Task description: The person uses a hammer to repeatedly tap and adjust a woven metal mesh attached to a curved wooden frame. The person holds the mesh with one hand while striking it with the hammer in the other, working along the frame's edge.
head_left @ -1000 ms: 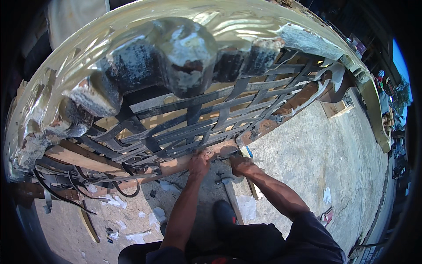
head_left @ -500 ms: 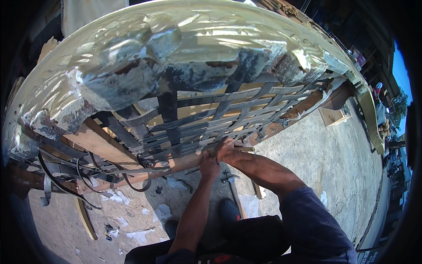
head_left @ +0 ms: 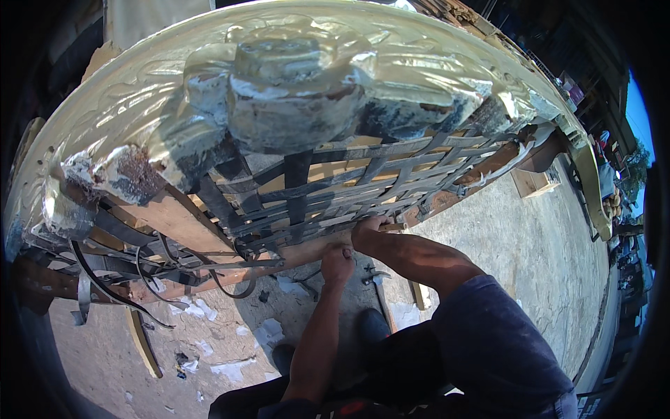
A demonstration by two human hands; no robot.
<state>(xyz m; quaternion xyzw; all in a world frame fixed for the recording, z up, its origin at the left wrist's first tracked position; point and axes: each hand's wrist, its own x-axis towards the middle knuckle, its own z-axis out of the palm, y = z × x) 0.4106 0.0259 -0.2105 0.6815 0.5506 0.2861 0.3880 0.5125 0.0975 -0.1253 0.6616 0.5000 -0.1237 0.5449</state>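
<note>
A large sofa-like frame (head_left: 174, 209) stands tilted in front of me, with a carved, gold-painted edge (head_left: 286, 91) whose underside is chipped and dark. Woven black webbing straps (head_left: 335, 185) span its inside. My left hand (head_left: 338, 265) is closed in a fist just below the frame's lower wooden rail (head_left: 300, 253); what it holds, if anything, is hidden. Close beside it, my right hand (head_left: 367, 232) is curled at the rail, its grip mostly turned away. A short piece of wood (head_left: 395, 227) shows by its fingers; I cannot tell whether it is held.
Loose strap ends (head_left: 143, 279) hang from the frame at left. On the concrete floor lie a hammer (head_left: 382, 297), scraps of white material (head_left: 234, 368) and a wooden strip (head_left: 143, 346). A wooden block (head_left: 536, 181) sits beyond the rail at right. My shoes (head_left: 372, 325) are below my hands.
My hands were together at the rail and are now slightly apart, the left one lower. The view has shifted, so the frame's carved edge appears further right.
</note>
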